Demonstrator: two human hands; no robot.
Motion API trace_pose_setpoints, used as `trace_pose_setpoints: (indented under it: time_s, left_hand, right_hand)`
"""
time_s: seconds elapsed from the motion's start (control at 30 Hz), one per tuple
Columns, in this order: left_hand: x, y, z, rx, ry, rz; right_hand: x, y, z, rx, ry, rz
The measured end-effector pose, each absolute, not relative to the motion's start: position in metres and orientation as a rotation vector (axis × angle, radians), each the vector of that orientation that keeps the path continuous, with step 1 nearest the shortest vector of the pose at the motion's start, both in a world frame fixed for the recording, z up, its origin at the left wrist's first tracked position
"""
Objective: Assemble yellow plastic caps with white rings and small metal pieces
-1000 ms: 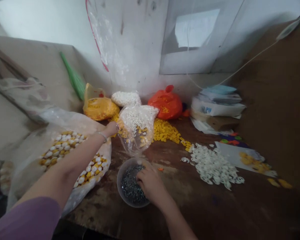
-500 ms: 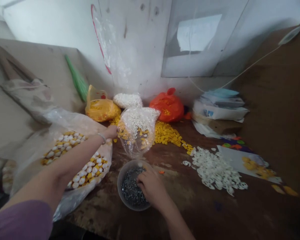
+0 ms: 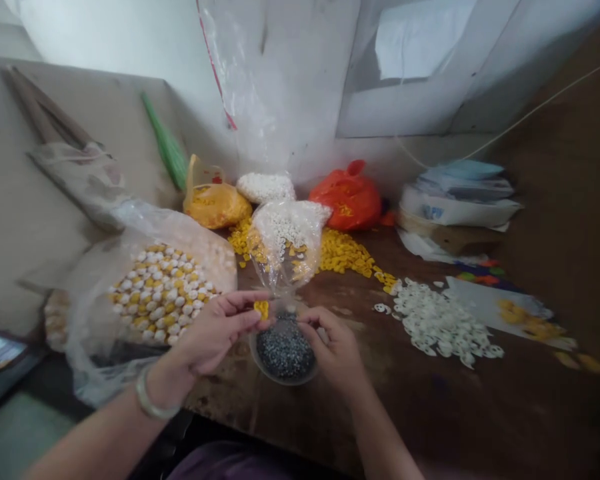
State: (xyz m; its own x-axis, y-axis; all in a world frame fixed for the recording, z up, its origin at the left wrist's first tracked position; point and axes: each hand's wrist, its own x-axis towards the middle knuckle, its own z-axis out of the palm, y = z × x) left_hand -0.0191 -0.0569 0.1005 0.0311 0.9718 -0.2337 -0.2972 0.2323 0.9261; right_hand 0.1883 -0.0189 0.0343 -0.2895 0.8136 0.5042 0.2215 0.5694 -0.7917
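Between thumb and fingers, my left hand (image 3: 220,330) pinches a small yellow plastic piece (image 3: 261,309), held up just over the left rim of a round bowl. The bowl (image 3: 286,383) is full of small dark shiny beads (image 3: 285,347). My right hand (image 3: 333,340) hovers over the bowl's right side with thumb and forefinger closed together; whatever they hold is too small to make out. Behind the bowl lies a clear plastic bag (image 3: 285,240) of small white rings, with loose yellow pieces (image 3: 345,253) heaped around it.
A large clear bag (image 3: 210,260) of white and yellow pieces lies at the left. White flat pieces (image 3: 440,320) are piled at the right. Along the wall sit a yellow bag (image 3: 217,207), a white-filled bag (image 3: 267,187), a red bag (image 3: 347,197) and stacked papers (image 3: 455,200).
My left hand has come back from the yellow heap to the bowl with a yellow piece. My right hand has lifted out of the beads. The view has shifted slightly.
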Motion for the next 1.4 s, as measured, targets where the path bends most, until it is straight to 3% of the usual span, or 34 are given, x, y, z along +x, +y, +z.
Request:
trace_pose_setpoints:
  time_s: [0.47,0.73,1.4]
  left_hand:
    - [0.01,-0.022,0.055,0.852,0.894,1.009]
    - [0.001,-0.001,0.045,0.903,0.893,0.875]
    - [-0.02,0.004,0.039,0.66,0.84,0.937]
  right_hand:
    - [0.179,-0.013,0.061,-0.871,-2.016,0.337]
    - [0.181,0.004,0.062,-0.952,-2.348,0.179]
    - [0.16,0.001,0.054,-0.9,-2.381,-0.006]
